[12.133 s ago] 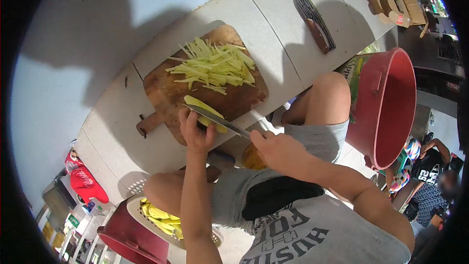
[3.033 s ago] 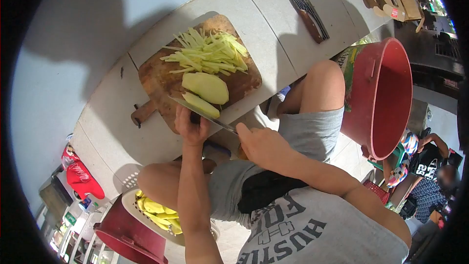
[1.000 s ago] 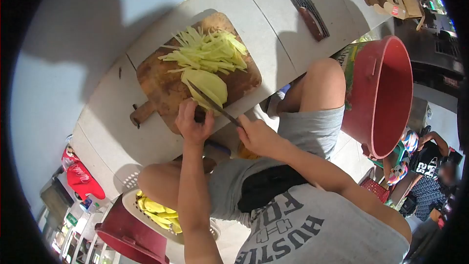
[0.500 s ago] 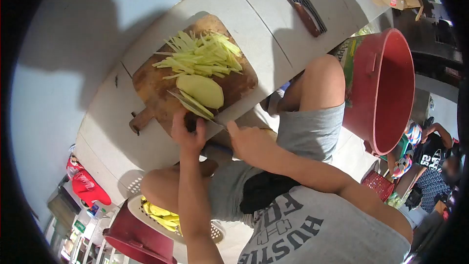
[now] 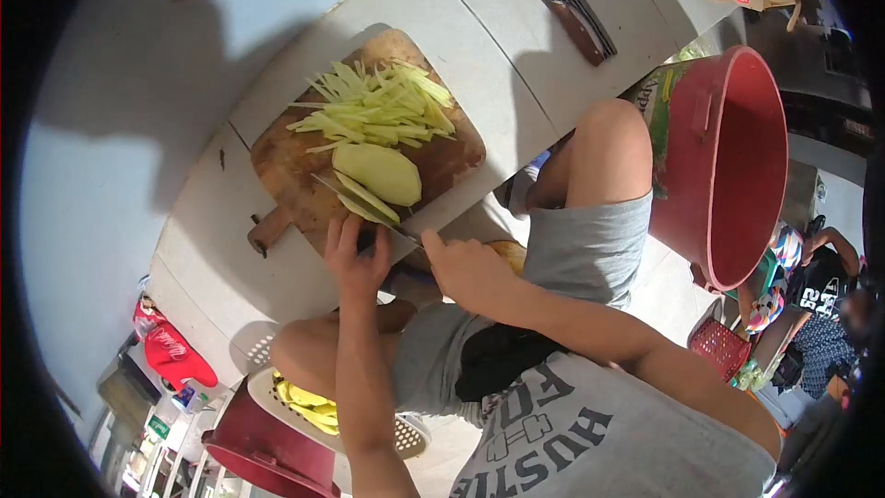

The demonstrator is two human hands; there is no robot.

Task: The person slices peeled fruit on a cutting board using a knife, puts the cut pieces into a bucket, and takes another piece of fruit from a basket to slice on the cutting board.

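My right hand (image 5: 470, 267) is closed on the handle of a long knife (image 5: 369, 210), whose blade points up-left over a wooden cutting board (image 5: 290, 171). The blade lies along a narrow pale green piece (image 5: 367, 197) near the board's lower edge. My left hand (image 5: 358, 254) is bent round this piece's near side, its fingertips and thumb at the edge; the gap between them is dark. A wide, flat pale green slice (image 5: 380, 173) rests just beyond the blade. Behind it lies a heap of thin green strips (image 5: 383, 109).
A second knife with a brown handle (image 5: 581, 35) lies on the tiled surface (image 5: 479, 65). A large red tub (image 5: 682, 166) stands at right, a basket of yellow-green pieces (image 5: 309, 406) and another red tub (image 5: 267, 452) at lower left. People (image 5: 820, 286) are at far right.
Since a second ago the knife has gone from over the wide slice to the narrow piece nearer my left hand. The wide slice was not visible twelve seconds ago. The view has shifted slightly.
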